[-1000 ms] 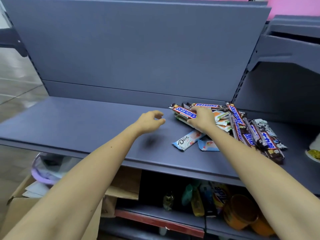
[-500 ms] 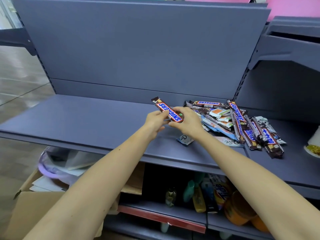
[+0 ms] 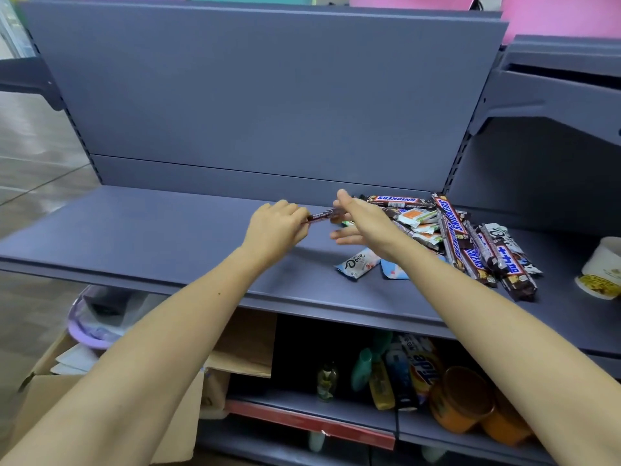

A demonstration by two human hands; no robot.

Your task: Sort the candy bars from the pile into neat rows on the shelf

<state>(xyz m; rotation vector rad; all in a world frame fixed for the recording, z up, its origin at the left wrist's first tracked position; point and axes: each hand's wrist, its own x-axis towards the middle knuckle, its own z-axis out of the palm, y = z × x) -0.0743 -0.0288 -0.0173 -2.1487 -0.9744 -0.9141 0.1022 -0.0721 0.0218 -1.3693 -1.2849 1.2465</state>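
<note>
Above the middle of the shelf, just left of the pile, a slim brown-wrapped candy bar is held edge-on in the air. The left hand pinches its near end between curled fingers and thumb. The right hand is spread open beside the bar's other end, fingers straight. Whether its palm touches the wrapper cannot be told.

The sorting looks barely begun. No row shows anywhere on the grey-blue metal shelf, and the bar in hand appears to be the first one lifted out. The pile of mixed candy bars lies heaped at the right end against the back. It includes long brown Snickers bars, small white-and-orange packets and dark bars with white lettering, crossed over one another. A white-and-blue Dove bar and a pale blue wrapper lie apart from the heap, near the front edge.

The broad stretch of shelf to the left gives room for rows, and nothing there blocks a placement. A white paper cup stands at the far right, close to the pile's end, and could be knocked in reaching for the last bars. Behind rises the plain grey-blue back panel. Below are a brown cardboard box, a lilac plastic basin, a Tide pack and orange tubs.
</note>
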